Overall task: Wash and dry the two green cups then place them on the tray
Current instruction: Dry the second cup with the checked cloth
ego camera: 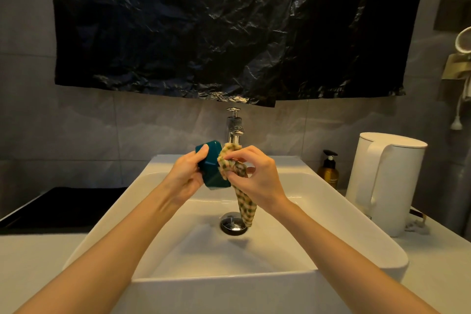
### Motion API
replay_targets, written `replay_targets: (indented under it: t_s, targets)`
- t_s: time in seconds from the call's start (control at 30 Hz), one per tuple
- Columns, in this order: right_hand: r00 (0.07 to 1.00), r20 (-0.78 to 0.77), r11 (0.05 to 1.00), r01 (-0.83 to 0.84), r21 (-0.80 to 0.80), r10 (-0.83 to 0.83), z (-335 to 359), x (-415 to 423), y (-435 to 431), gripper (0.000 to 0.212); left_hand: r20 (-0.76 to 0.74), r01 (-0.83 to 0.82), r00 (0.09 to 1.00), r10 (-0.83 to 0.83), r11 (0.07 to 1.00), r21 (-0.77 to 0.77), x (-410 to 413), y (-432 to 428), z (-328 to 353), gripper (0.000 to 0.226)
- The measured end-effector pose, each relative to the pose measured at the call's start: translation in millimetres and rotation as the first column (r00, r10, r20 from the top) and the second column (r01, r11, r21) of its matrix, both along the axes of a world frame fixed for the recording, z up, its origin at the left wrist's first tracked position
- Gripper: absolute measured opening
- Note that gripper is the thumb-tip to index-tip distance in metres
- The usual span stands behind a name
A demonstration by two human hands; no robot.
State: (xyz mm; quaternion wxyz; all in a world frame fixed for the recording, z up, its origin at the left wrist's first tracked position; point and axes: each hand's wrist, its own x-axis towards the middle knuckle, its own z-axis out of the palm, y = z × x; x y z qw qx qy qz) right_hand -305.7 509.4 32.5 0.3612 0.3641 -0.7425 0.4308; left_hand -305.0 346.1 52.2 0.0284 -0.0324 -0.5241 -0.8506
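The cup point(212, 168), dark green and faceted, was in my left hand point(184, 176), held up over the far half of the sink point(356, 224), just in front of the tap point(234, 125). It lay tipped on its side, one end pointing up and left and the other turned toward my right hand point(257, 176). My left hand was closed round it, thumb over the upper edge and fingers wrapped underneath. My right hand pinched a checked cloth point(244, 201), yellow and green, bunched between curled fingers and thumb. The bunched part pressed against the right end of the cup; I could not tell whether it went inside. The loose tail of the cloth hung down under my right wrist, and its tip dangled above the drain point(234, 223) without reaching the basin floor. Both forearms were bare and reached in from the near edge. The sink was white and rectangular and sat on a pale worktop point(38, 257). To the right on the worktop stood a white kettle point(387, 181), and behind it, near the wall, an amber pump bottle point(328, 173). To the left lay a flat black slab point(63, 206); I could not tell what it was. A crinkled black plastic sheet point(229, 28) hung on the grey wall above the tap.
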Motion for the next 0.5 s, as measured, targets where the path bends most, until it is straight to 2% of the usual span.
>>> replay_targets:
  t_s: [0.1,0.2,0.3,0.5]
  targets:
    - [1.0,0.005,0.999,0.008,0.046,-0.008,-1.6,0.4,-0.2,0.029,0.025,0.006,1.0,-0.008,0.998,0.07,0.7,-1.7,1.6,0.039]
    - [0.999,-0.042,0.978,0.041,0.204,-0.033,-7.7,-2.2,0.7,0.029,0.059,0.005,0.998,-0.016,0.983,0.183,0.1,-6.9,3.1,0.043]
    - [0.994,-0.059,0.943,0.104,0.317,-0.09,-13.6,-3.8,-0.5,0.03,0.084,-0.024,0.996,0.006,0.975,0.22,-0.2,-9.0,3.0,0.045]
    - [0.969,-0.24,0.955,0.132,0.264,-0.067,-9.3,-1.5,-7.4,0.028,0.098,-0.016,0.995,-0.001,0.986,0.166,0.5,-0.9,-2.4,0.047]
